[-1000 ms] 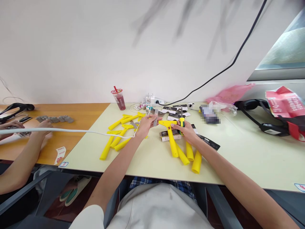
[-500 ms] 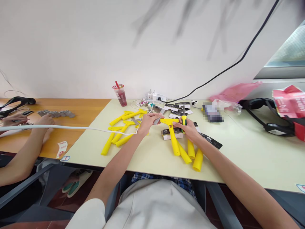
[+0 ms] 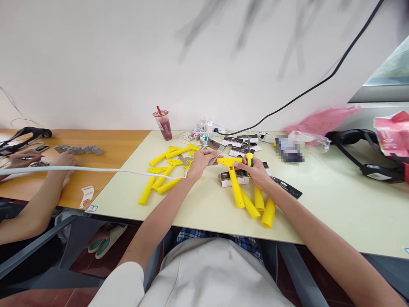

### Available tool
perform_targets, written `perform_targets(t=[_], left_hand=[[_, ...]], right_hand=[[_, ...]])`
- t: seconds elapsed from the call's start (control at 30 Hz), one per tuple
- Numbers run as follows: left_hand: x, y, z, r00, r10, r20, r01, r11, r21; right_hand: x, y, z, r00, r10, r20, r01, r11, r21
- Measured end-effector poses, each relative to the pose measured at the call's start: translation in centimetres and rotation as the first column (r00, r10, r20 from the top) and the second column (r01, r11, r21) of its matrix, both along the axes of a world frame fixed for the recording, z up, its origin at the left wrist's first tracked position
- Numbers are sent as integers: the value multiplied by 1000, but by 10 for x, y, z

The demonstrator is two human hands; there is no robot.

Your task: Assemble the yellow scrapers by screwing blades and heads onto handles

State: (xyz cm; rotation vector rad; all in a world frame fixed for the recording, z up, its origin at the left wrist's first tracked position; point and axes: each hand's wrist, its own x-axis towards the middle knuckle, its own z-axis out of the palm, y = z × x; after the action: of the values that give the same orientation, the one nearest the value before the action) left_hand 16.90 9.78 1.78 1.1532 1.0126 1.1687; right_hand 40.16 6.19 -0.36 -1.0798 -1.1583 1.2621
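Note:
My left hand [image 3: 198, 164] is closed on a thin grey metal blade [image 3: 214, 160], at the left end of a yellow scraper's head. My right hand [image 3: 257, 174] grips this T-shaped yellow scraper handle [image 3: 235, 187] and also a yellow-and-green screwdriver [image 3: 249, 159], its shaft pointing up. Beneath the right hand and wrist lie several more yellow handles [image 3: 267, 215]. A small box [image 3: 234, 181] sits behind the held handle. To the left of my left hand is a pile of yellow scrapers [image 3: 147, 191], some with metal blades showing.
Black packets [image 3: 241, 151] lie behind my hands, near a power strip [image 3: 220, 128] and a drink cup [image 3: 163, 124]. A white cable [image 3: 96, 170] crosses over my left wrist. At left, another person's hands [image 3: 62, 161] rest near grey metal pieces [image 3: 78, 149]. A black headset [image 3: 367, 157] lies right.
The view has shifted slightly, so everything sits a little to the right. Both hands keep their hold, with the blade still beside the scraper head.

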Motion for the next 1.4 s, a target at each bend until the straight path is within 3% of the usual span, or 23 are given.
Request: perform_targets(t=[0.8,1.17,1.4], left_hand=[[2,-4,4,999,14,-45,-13,1000,18],[0,-5,4,981,-159,-111,156,987,-37],[2,-7,5,976,-186,-111,177,980,-89]], right_hand=[[-1,-3,4,1000,6,16,-6,1000,-8],[-1,-3,1,998,49,47,-51,997,54],[-2,-5,3,997,53,56,-56,997,56]])
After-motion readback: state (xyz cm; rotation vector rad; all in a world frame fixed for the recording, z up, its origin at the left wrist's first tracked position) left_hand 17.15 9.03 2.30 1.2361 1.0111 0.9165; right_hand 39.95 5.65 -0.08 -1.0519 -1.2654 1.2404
